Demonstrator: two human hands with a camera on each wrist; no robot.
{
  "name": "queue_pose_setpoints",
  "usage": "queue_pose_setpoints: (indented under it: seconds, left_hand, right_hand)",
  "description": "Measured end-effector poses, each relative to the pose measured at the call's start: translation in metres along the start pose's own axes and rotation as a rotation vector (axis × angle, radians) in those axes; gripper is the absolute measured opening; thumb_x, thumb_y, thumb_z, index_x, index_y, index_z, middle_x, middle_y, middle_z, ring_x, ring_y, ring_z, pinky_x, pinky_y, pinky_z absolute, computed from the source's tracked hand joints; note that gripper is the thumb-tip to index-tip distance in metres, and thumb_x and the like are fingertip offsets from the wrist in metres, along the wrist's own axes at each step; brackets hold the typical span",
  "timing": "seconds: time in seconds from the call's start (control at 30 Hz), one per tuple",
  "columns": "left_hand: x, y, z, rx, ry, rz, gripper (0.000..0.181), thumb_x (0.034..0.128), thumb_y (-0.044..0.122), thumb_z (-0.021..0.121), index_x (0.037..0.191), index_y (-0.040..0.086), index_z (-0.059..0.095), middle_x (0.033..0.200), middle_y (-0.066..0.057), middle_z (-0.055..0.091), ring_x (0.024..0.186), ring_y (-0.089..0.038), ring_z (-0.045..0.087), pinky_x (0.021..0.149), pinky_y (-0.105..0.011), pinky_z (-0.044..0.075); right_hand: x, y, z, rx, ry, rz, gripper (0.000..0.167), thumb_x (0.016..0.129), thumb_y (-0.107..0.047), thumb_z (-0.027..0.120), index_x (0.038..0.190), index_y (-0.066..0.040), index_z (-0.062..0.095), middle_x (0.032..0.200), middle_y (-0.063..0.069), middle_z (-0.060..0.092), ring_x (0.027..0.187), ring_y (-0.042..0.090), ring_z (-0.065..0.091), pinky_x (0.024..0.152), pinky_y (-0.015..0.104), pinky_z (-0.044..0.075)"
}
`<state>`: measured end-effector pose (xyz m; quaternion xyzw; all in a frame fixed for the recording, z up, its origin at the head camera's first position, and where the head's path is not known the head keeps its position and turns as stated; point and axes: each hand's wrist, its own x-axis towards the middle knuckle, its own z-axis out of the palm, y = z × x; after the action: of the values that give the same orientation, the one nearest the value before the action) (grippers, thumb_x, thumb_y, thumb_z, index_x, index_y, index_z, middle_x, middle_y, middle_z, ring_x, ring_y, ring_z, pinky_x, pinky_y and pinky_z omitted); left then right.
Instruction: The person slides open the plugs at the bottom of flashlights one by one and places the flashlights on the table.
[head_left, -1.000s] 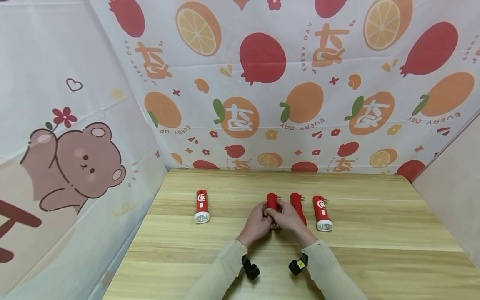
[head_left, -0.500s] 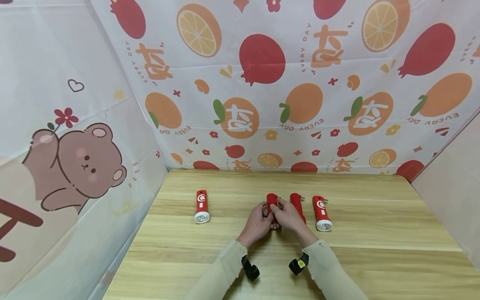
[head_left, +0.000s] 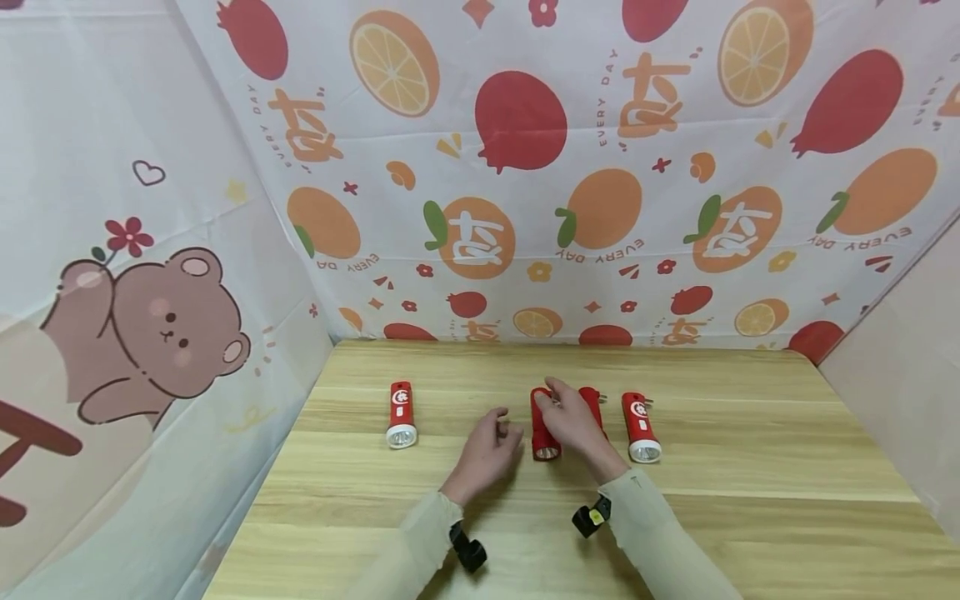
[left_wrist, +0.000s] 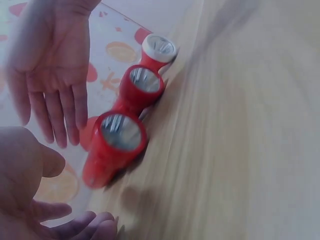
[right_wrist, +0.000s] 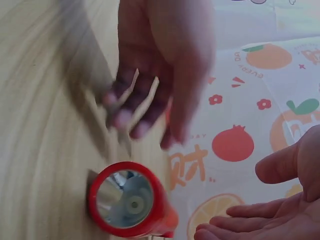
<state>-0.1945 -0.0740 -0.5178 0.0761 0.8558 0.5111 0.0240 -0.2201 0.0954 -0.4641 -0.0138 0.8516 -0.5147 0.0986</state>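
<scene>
An all-red flashlight lies on the table with its lens towards the person. My left hand is apart from it on its left, fingers loosely bent and holding nothing. Over its right side is my right hand, fingers extended; in the right wrist view this hand appears clear of the flashlight. Partly hidden behind the right hand is a second all-red flashlight. Further right lies a red flashlight with a white rim, its plug prongs showing.
Another white-rimmed red flashlight lies alone at the left of the wooden table. A fruit-print cloth hangs along the table's back edge. A bear-print cloth hangs on the left side.
Both hands held the middle all-red flashlight before; now they have let go. The left hand has drawn back to the left, and the right hand's fingers have straightened. The flashlight stays on the table.
</scene>
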Motion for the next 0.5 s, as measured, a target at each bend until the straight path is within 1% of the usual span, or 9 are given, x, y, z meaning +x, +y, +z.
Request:
queue_pose_setpoints:
  seconds: [0.03, 0.13, 0.2, 0.33, 0.4, 0.5]
  left_hand:
    - [-0.004, -0.002, -0.005, 0.005, 0.004, 0.005, 0.054, 0.1030, 0.024, 0.057, 0.144, -0.009, 0.045, 0.108, -0.015, 0.068, 0.093, -0.018, 0.064, 0.084, -0.036, 0.056]
    - [-0.016, -0.006, -0.021, 0.019, 0.015, -0.005, 0.049, 0.1030, 0.023, 0.057, 0.142, -0.006, 0.048, 0.108, -0.013, 0.065, 0.090, -0.016, 0.062, 0.079, -0.028, 0.053]
    - [-0.024, -0.007, -0.031, 0.028, 0.015, -0.010, 0.046, 0.1028, 0.022, 0.058, 0.141, -0.004, 0.051, 0.108, -0.013, 0.065, 0.089, -0.016, 0.061, 0.076, -0.026, 0.052]
    - [-0.040, -0.007, -0.051, 0.043, -0.009, -0.017, 0.040, 0.1016, 0.020, 0.060, 0.136, -0.001, 0.056, 0.106, -0.011, 0.065, 0.087, -0.015, 0.062, 0.074, -0.024, 0.051]
    - [-0.048, -0.008, -0.061, 0.050, -0.024, -0.018, 0.036, 0.1003, 0.018, 0.061, 0.131, -0.001, 0.059, 0.103, -0.011, 0.066, 0.085, -0.015, 0.063, 0.072, -0.024, 0.051]
    - [-0.060, -0.012, -0.077, 0.078, -0.032, -0.038, 0.030, 0.0985, 0.015, 0.064, 0.123, -0.001, 0.064, 0.098, -0.009, 0.067, 0.081, -0.014, 0.063, 0.069, -0.023, 0.050]
  right_hand:
    - [0.001, -0.002, 0.001, -0.002, 0.003, -0.014, 0.056, 0.107, -0.033, 0.048, 0.156, -0.010, 0.038, 0.159, 0.019, 0.042, 0.147, 0.037, 0.041, 0.118, 0.057, 0.036]
    - [0.002, -0.008, 0.006, -0.007, 0.016, -0.062, 0.053, 0.106, -0.030, 0.052, 0.154, -0.009, 0.043, 0.156, 0.018, 0.047, 0.144, 0.037, 0.046, 0.115, 0.056, 0.041]
    - [0.003, -0.012, 0.010, -0.005, 0.020, -0.088, 0.052, 0.104, -0.028, 0.055, 0.152, -0.008, 0.045, 0.155, 0.018, 0.048, 0.142, 0.037, 0.049, 0.113, 0.055, 0.044]
    - [0.006, -0.020, 0.021, -0.001, 0.005, -0.118, 0.052, 0.103, -0.028, 0.056, 0.151, -0.009, 0.047, 0.155, 0.014, 0.049, 0.141, 0.039, 0.049, 0.111, 0.055, 0.046]
    - [0.008, -0.023, 0.028, -0.006, -0.005, -0.127, 0.051, 0.103, -0.029, 0.057, 0.150, -0.010, 0.048, 0.155, 0.013, 0.049, 0.140, 0.038, 0.050, 0.111, 0.054, 0.046]
    - [0.011, -0.027, 0.037, -0.008, -0.030, -0.145, 0.049, 0.103, -0.028, 0.056, 0.148, -0.009, 0.050, 0.153, 0.014, 0.051, 0.139, 0.038, 0.051, 0.109, 0.054, 0.048]
